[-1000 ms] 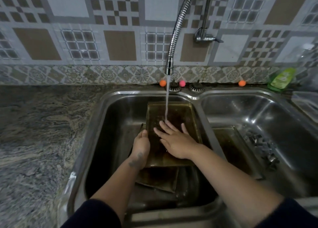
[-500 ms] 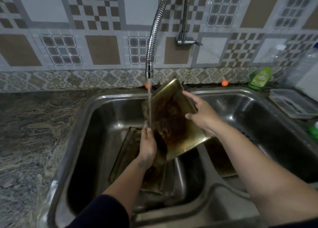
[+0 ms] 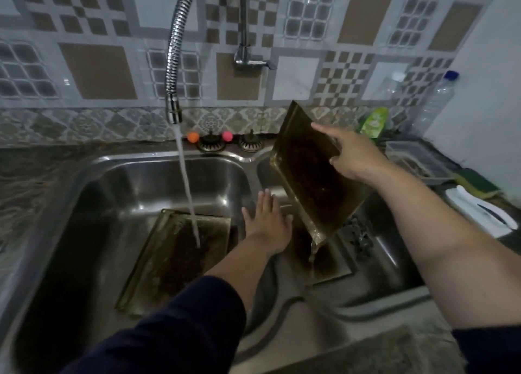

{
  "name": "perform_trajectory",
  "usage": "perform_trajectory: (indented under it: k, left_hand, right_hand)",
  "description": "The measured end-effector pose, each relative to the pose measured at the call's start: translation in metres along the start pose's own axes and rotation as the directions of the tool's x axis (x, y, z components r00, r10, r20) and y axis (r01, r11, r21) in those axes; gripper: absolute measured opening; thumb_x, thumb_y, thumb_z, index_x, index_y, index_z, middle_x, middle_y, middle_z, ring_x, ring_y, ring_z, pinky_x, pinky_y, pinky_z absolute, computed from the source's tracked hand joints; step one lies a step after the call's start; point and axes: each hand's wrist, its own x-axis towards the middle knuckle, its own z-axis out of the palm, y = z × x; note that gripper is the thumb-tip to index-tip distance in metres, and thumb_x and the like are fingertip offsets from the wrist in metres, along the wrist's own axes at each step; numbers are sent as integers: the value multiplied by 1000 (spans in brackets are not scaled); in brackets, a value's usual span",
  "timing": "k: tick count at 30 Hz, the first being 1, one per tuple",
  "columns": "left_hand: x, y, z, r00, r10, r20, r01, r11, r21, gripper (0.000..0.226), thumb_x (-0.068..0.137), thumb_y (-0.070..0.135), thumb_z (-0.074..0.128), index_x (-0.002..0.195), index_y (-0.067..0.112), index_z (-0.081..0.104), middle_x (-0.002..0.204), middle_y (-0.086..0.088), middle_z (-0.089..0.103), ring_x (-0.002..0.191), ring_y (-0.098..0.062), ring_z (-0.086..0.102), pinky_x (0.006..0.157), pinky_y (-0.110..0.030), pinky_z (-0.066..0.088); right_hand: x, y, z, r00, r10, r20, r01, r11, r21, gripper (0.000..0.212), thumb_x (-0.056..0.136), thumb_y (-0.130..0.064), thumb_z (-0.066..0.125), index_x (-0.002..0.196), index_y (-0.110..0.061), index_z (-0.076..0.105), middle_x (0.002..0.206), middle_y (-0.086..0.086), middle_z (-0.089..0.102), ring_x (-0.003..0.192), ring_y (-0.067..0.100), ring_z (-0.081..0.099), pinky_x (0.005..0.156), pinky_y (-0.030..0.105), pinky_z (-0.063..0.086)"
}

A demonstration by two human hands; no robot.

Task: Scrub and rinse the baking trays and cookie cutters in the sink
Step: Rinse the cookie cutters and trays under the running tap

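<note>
My right hand (image 3: pixel 351 155) grips a dark, stained baking tray (image 3: pixel 307 173) by its right edge and holds it tilted over the right basin; water drains off its lowest corner. My left hand (image 3: pixel 267 220) hovers flat with straight fingers over the divider between the basins, holding nothing. A second stained tray (image 3: pixel 174 258) lies in the left basin under the running water from the tap (image 3: pixel 174 111). A third tray (image 3: pixel 329 263) rests on the right basin's floor. Several metal cookie cutters (image 3: pixel 359 236) lie beside it.
The steel double sink (image 3: pixel 141 162) is set in a granite counter. On the right stand a green soap bottle (image 3: pixel 373 122), a clear plastic bottle (image 3: pixel 434 102), a clear container (image 3: pixel 417 159), a green sponge (image 3: pixel 476 183) and a white brush (image 3: pixel 479 210).
The right hand carried the tilted tray from under the tap over to the right basin. The left hand let go of the tray and moved to the divider.
</note>
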Motion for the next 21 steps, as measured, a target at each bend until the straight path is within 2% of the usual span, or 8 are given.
perform_trajectory:
  k: [2, 4, 9, 13, 15, 17, 19, 21]
  left_hand:
    - [2, 3, 10, 1000, -20, 12, 18, 992, 128, 67, 101, 49, 17, 153, 14, -7, 158, -5, -24, 143, -20, -27, 115, -59, -8]
    - [3, 3, 17, 998, -38, -41, 46, 978, 205, 71, 99, 54, 12, 152, 13, -9, 158, -5, -24, 144, -20, -27, 114, -63, -7]
    - [5, 4, 25, 983, -91, -159, 124, 970, 207, 81, 93, 63, 7, 150, 11, -17, 158, -6, -24, 144, -20, -27, 114, -62, -9]
    - [7, 8, 26, 970, -161, -181, 191, 968, 162, 85, 93, 64, 12, 150, 9, -17, 158, -7, -26, 144, -20, -27, 117, -57, -6]
    - [9, 8, 27, 969, -172, -179, 197, 971, 138, 87, 93, 64, 19, 151, 9, -16, 158, -7, -26, 144, -20, -27, 118, -55, -3]
    - [10, 8, 26, 968, -168, -186, 194, 972, 132, 88, 93, 63, 23, 151, 8, -14, 158, -6, -25, 144, -20, -26, 119, -53, -3]
    - [10, 6, 25, 967, -162, -196, 190, 973, 131, 89, 93, 63, 25, 152, 8, -13, 159, -6, -24, 145, -19, -25, 119, -53, -3]
    - [10, 7, 24, 969, -155, -192, 182, 975, 128, 88, 93, 62, 26, 152, 8, -13, 159, -6, -24, 145, -19, -25, 119, -53, -4]
  right_hand:
    - [5, 35, 19, 999, 41, -3, -40, 999, 24, 79, 88, 3, 54, 141, -51, 34, 147, -6, 43, 130, 17, 47, 94, 17, 36]
    - [6, 68, 41, 994, 110, 9, -111, 991, 79, 68, 93, -6, 53, 141, -49, 34, 146, -4, 45, 131, 18, 46, 100, 20, 33]
    - [-9, 135, 97, 972, 208, 109, -229, 943, 240, 55, 99, -14, 48, 146, -37, 32, 153, 4, 34, 141, 22, 30, 115, 32, 22]
    - [-12, 167, 129, 958, 230, 172, -277, 900, 336, 53, 99, -15, 49, 146, -34, 34, 153, 1, 34, 141, 18, 29, 107, 22, 19]
    - [-12, 174, 137, 952, 243, 187, -294, 895, 336, 53, 98, -16, 51, 145, -35, 36, 153, 1, 35, 141, 19, 29, 110, 23, 19]
    - [-10, 182, 144, 938, 284, 197, -330, 906, 265, 55, 96, -26, 55, 144, -42, 34, 152, 1, 36, 140, 24, 32, 115, 36, 25]
    - [-10, 187, 150, 925, 313, 214, -348, 925, 154, 61, 92, -38, 58, 145, -46, 28, 144, 3, 48, 132, 29, 44, 109, 44, 36]
    - [-9, 185, 153, 907, 321, 273, -350, 935, 60, 69, 90, -45, 59, 149, -39, 23, 133, 8, 57, 122, 31, 53, 102, 43, 44]
